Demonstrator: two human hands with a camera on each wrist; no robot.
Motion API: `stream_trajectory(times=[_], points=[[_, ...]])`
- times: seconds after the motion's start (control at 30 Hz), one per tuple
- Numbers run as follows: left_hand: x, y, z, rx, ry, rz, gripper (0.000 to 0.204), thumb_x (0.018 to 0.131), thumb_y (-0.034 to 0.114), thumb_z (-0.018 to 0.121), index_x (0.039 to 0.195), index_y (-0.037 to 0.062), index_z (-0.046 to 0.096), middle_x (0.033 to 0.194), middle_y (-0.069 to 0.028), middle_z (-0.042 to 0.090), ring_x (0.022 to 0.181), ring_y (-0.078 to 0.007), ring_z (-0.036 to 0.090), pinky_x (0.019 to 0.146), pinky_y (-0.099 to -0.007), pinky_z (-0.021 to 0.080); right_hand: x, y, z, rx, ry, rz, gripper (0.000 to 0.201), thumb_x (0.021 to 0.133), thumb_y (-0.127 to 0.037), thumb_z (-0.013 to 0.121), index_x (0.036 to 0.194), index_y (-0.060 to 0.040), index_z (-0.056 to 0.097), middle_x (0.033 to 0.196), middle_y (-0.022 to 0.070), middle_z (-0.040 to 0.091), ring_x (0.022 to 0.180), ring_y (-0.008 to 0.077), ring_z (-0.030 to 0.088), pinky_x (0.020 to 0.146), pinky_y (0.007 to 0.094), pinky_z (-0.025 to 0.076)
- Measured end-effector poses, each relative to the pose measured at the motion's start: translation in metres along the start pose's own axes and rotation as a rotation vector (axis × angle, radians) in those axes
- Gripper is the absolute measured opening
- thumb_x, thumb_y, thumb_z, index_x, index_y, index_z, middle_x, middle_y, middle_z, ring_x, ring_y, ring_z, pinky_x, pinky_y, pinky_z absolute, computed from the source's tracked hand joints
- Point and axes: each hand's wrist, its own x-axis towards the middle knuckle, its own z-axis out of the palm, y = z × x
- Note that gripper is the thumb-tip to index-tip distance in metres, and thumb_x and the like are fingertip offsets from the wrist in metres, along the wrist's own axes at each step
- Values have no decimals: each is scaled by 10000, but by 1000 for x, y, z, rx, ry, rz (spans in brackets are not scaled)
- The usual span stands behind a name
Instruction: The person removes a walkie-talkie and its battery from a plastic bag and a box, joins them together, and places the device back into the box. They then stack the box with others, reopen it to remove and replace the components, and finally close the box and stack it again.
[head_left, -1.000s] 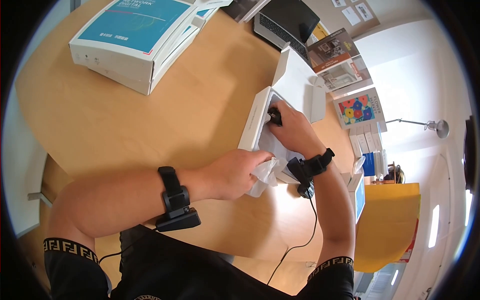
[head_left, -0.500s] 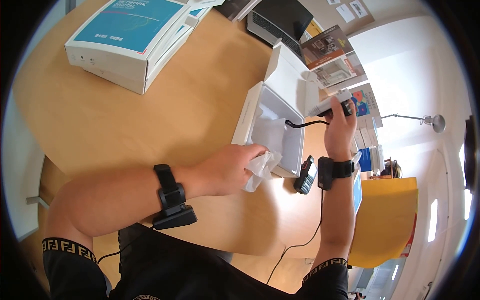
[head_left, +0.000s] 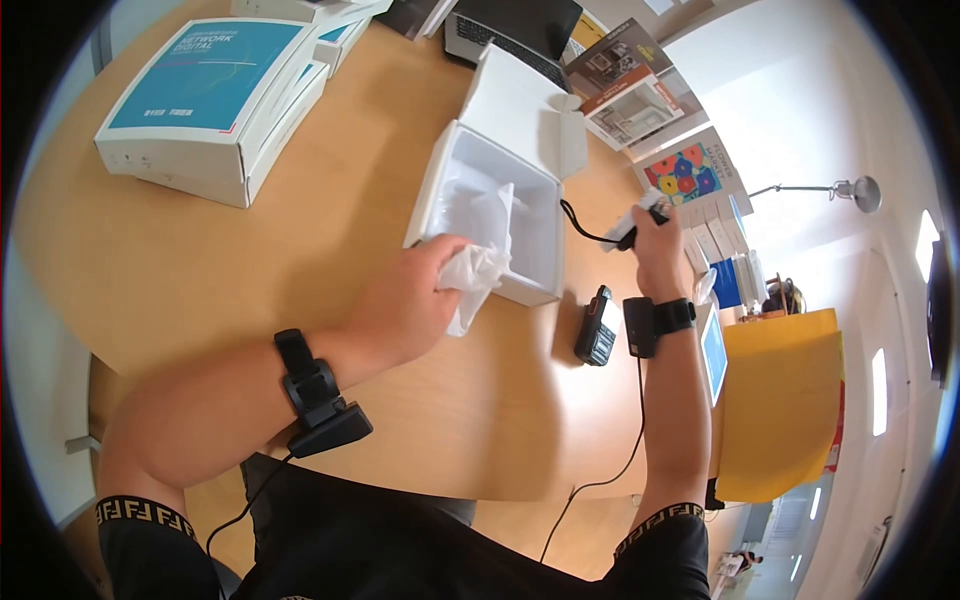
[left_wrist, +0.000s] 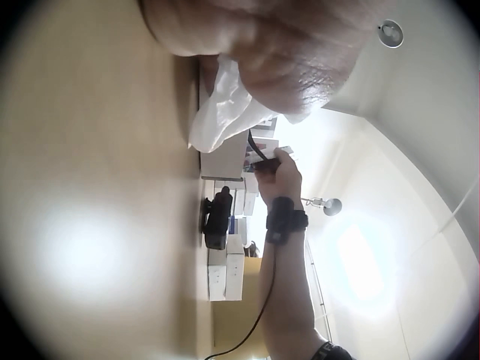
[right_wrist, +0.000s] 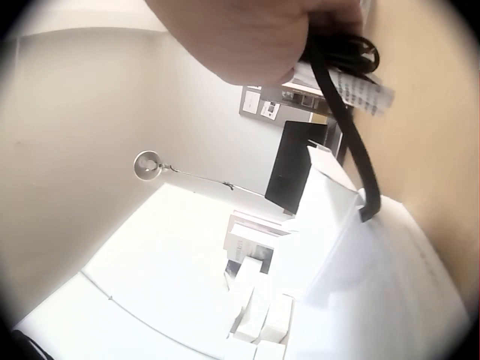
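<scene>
My left hand (head_left: pixel 395 305) pinches a crumpled white translucent wrapping (head_left: pixel 472 275) at the near edge of an open white box (head_left: pixel 535 288). Part of that wrapping trails into the box. To the right of the box, my right hand (head_left: pixel 660 255) grips a bundle of black cord (right_wrist: pixel 356 56) together with a white printed paper (right_wrist: pixel 367 94). A black strap (right_wrist: pixel 349 135) loops from the bundle toward the box. On the table between the box and my right wrist lies a black handheld device (head_left: pixel 598 330) with a keypad.
Stacked white boxes with teal lids (head_left: pixel 200 75) stand at the far left. A laptop (head_left: pixel 510 40) sits behind the open box lid (head_left: pixel 515 105). Books (head_left: pixel 640 95) and a flower-print box (head_left: pixel 695 175) line the right edge, near a yellow sheet (head_left: pixel 780 400). A cable (head_left: pixel 620 465) runs from my right wrist.
My right hand has come up out of the box with the black cord bundle and paper and moved right, uncovering the handheld device. The left hand keeps its hold on the wrapping.
</scene>
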Motion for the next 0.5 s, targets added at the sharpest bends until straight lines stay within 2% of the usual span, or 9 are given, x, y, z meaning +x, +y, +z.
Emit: stream_trajectory(times=[0.03,0.07,0.1,0.23,0.27,0.3,0.37,0.5], points=[[2,-4,0,5,-5,2,378,932,-9,568,1307,31,568,1129,-134,675,1024,-235,658,871,-341,525,-5,-1,6,-54,-72,66,410,905,-84,671,1274,44,548,994,85,656,885,182,648,763,325,532],[5,-8,0,4,58,29,372,936,-2,564,1306,32,569,1129,-130,677,1023,-231,659,872,-340,525,-5,5,11,-50,-68,69,410,905,-84,671,1274,44,548,994,85,656,885,182,648,763,325,532],[7,-13,0,2,121,55,366,939,4,560,1304,33,571,1130,-127,680,1023,-226,661,873,-340,525,-3,16,16,-138,-109,41,449,892,-102,678,1293,44,541,1014,115,669,901,211,665,782,343,539],[13,-14,-9,112,196,76,364,945,19,556,1309,31,572,1131,-124,686,1028,-215,661,882,-335,522,5,39,29,-406,-235,-22,567,856,-184,698,1350,29,520,1098,203,693,962,303,699,850,386,545],[15,-15,-12,95,222,80,366,935,41,570,1301,33,574,1131,-164,686,1005,-287,671,856,-371,531,-4,23,31,-506,-259,-44,596,847,-224,685,1367,11,515,1129,250,687,1021,347,692,881,412,539],[17,-15,-13,78,248,85,369,926,63,584,1293,35,576,1131,-203,686,983,-358,682,831,-407,541,-9,15,35,-501,-258,-39,596,847,-224,685,1367,11,515,1129,250,687,1021,347,692,881,412,539],[17,-13,-14,63,238,74,370,925,55,579,1295,39,576,1134,-197,688,977,-347,685,824,-401,542,-15,8,39,-669,-310,-111,588,851,-233,672,1369,4,523,1137,259,688,1064,360,680,912,423,533],[17,-8,-17,-7,190,55,382,921,29,567,1303,47,574,1135,-175,696,947,-293,695,796,-373,547,-14,9,43,-748,-388,-134,592,855,-265,669,1367,-1,531,1154,264,683,1091,374,667,946,432,521]])
